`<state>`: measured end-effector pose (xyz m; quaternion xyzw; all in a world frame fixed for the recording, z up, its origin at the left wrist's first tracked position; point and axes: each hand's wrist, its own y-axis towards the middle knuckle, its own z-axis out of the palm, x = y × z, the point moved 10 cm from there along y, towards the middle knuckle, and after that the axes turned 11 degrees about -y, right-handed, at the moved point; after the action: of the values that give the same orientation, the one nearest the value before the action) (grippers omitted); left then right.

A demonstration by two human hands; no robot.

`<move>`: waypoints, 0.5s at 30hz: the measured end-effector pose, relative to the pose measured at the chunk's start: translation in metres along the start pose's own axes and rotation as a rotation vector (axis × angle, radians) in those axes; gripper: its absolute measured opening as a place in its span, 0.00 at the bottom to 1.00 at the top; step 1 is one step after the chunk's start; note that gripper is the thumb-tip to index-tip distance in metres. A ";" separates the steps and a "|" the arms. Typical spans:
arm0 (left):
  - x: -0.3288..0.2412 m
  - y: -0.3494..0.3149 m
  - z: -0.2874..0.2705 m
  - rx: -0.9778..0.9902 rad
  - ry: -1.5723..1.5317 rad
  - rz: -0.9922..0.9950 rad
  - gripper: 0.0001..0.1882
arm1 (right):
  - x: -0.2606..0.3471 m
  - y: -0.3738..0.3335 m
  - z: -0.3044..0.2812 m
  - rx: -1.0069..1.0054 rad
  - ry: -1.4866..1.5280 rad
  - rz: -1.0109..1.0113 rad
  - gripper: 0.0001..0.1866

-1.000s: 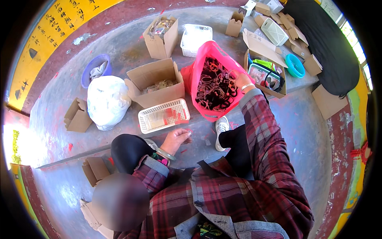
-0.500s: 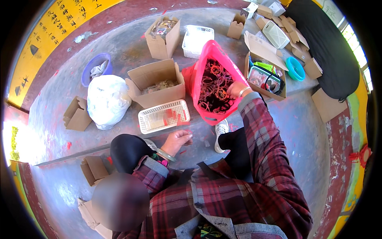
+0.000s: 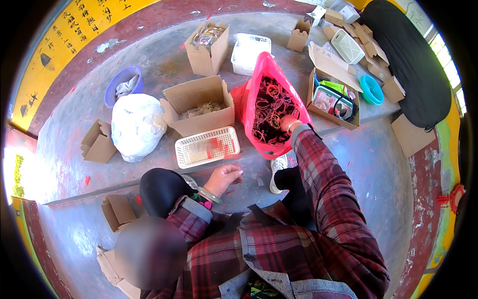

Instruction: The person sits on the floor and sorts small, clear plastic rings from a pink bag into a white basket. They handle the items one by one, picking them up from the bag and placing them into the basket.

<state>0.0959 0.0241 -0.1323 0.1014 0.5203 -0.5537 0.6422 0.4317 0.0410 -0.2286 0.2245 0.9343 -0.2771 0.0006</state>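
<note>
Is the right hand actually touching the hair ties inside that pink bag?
Touching. The head view shows the right hand sunk wrist-deep in the pink bag, its fingers buried among the hair ties.

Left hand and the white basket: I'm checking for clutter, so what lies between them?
In the head view, only bare grey concrete with red flecks separates the left hand from the white basket.
</note>
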 end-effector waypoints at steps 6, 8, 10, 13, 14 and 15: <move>0.000 0.002 0.004 0.012 -0.044 0.002 0.07 | 0.005 -0.013 0.001 0.030 -0.021 -0.104 0.15; -0.002 -0.002 -0.001 -0.012 -0.046 0.008 0.08 | 0.024 -0.037 -0.031 0.026 0.077 -0.150 0.15; -0.002 -0.001 0.001 -0.004 -0.040 0.010 0.08 | 0.018 -0.045 -0.037 0.086 0.412 -0.112 0.15; -0.001 0.002 0.005 0.021 -0.029 0.010 0.07 | 0.005 -0.043 -0.030 0.120 0.963 -0.104 0.18; -0.001 0.002 0.005 0.019 -0.027 0.007 0.07 | 0.005 -0.044 -0.035 0.110 1.120 -0.133 0.19; 0.000 0.001 0.004 0.018 -0.025 0.005 0.07 | 0.006 -0.045 -0.035 0.166 1.204 -0.146 0.22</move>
<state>0.0994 0.0217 -0.1307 0.1016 0.5069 -0.5582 0.6490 0.4119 0.0283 -0.1769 0.2765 0.7587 -0.1728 -0.5640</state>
